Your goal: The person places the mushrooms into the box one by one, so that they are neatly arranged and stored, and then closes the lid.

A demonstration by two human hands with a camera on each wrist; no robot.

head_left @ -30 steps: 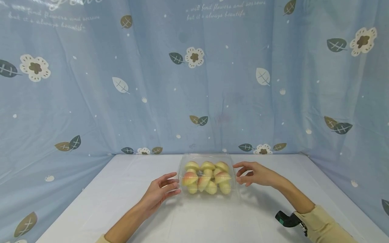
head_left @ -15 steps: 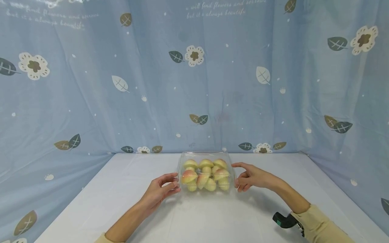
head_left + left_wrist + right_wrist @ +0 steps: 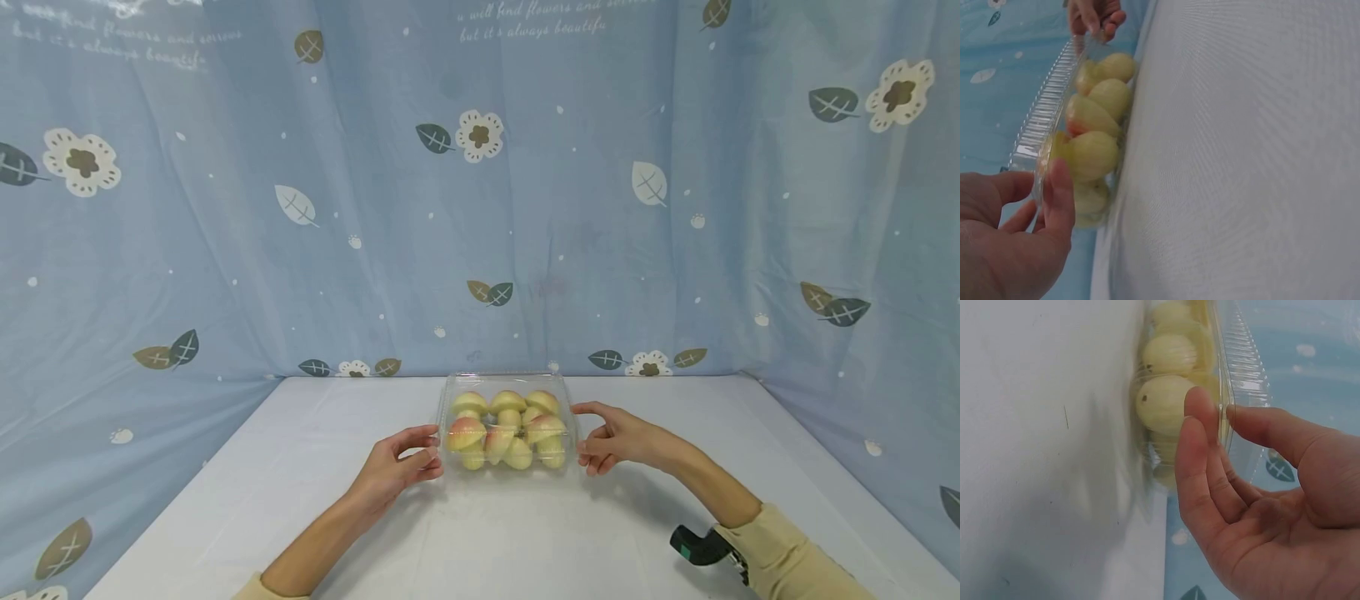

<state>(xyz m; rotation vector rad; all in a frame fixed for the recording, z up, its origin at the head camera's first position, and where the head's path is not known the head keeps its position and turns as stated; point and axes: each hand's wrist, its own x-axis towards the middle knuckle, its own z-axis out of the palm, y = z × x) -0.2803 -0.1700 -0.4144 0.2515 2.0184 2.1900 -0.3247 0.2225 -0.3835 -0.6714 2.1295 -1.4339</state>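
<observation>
A clear plastic clamshell box (image 3: 504, 382) stands near the back of the white table. Inside it lie several pale-yellow, mushroom-shaped pieces (image 3: 507, 403) with a pink blush on some caps. At the box's left side my left hand (image 3: 396, 468) pinches the rim, fingers (image 3: 1060, 199) on one face and thumb on the other. On the opposite side my right hand (image 3: 624, 437) does likewise: the thumb (image 3: 1272, 425) meets the ridged edge, while the fingers (image 3: 1194, 450) press from the other face. The lid lies down over the pieces.
A blue curtain (image 3: 570, 208) with printed leaves and flowers rises right behind the box and along both sides. White cloth covers the table (image 3: 495, 542). A black device (image 3: 701, 546) is strapped at the right sleeve.
The box has shifted slightly left. My right hand's fingers have closed in on its right edge, and my left fingertips have come together at the left rim.
</observation>
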